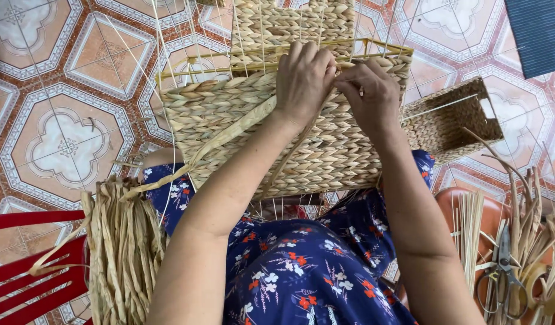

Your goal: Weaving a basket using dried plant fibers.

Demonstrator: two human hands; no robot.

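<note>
On the lap, two hands [302, 81] [369, 93] each hold a pinching grip on one woven basket [229, 114].

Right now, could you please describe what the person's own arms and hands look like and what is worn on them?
Both forearms are bare, with no sleeves in view. The left hand and right hand wear no gloves, and no rings, watch or bracelets can be seen. Below them shows a navy garment printed with white and red flowers.

fingertips hidden, scissors [502, 274] handles cut off
</note>
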